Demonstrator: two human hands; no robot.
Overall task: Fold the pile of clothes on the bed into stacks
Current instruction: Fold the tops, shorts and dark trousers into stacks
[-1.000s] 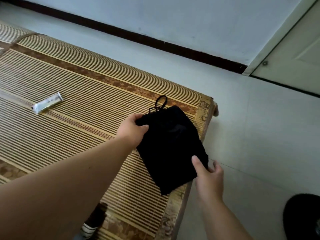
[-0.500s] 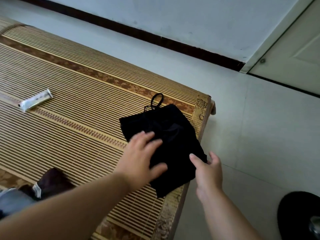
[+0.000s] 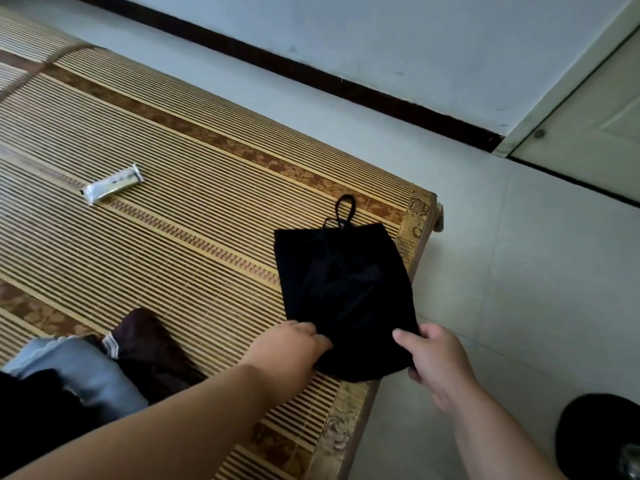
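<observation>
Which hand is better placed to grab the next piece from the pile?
Left, probably. The left hand grips the black garment on the side facing the pile, with the maroon garment beside its forearm. The right hand pinches the other corner, over the floor.

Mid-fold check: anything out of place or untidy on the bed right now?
Two things. A thin strap loop sticks out past the far edge of the folded black garment, not tucked in. A small white packet lies alone on the bamboo mat, to the far left; it is not clothing.
</observation>
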